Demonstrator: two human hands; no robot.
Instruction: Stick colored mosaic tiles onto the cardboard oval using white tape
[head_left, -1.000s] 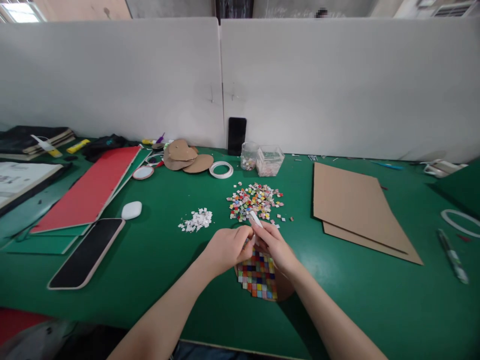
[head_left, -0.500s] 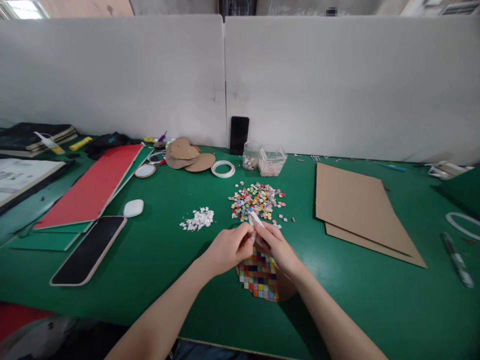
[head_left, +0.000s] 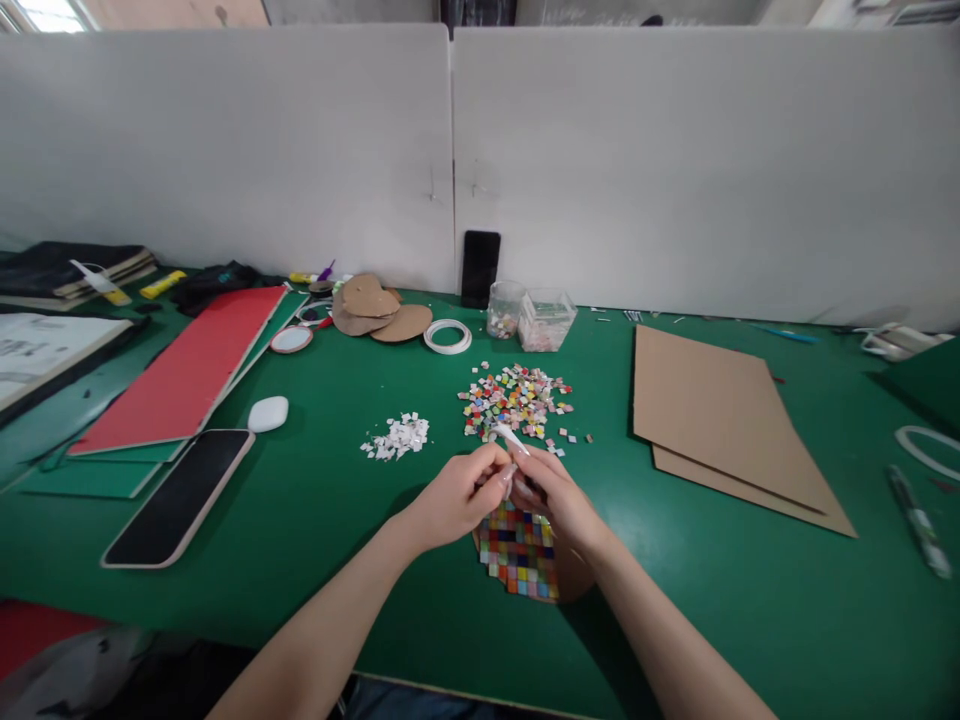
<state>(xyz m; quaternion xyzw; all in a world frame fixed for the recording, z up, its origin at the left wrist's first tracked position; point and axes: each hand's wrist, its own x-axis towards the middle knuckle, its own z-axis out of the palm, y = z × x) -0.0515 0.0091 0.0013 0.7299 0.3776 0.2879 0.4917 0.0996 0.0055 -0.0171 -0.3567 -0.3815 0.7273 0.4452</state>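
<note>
My left hand (head_left: 466,492) and my right hand (head_left: 553,490) meet at the fingertips, both pinched closed. A narrow white strip (head_left: 510,437) sticks up and forward from the right hand's fingers. Whatever the left fingertips pinch is too small and hidden to make out. Just below the hands lies a round piece of cardboard (head_left: 576,577), partly covered by rows of coloured mosaic tiles (head_left: 517,550); my hands hide its upper part. Beyond the fingertips spreads a heap of loose mosaic tiles (head_left: 516,395). Left of it is a small pile of white scraps (head_left: 401,437).
A phone (head_left: 180,500) and a white case (head_left: 268,413) lie left, near red board (head_left: 187,365). Cardboard sheets (head_left: 712,410) lie right. Behind the tiles stand two clear containers (head_left: 547,322), a roll of white tape (head_left: 448,337) and an upright phone (head_left: 480,268) against the partition.
The fingers have shifted slightly against each other, and the white strip now points a little lower and further left. The view has moved very slightly; the other things lie as before.
</note>
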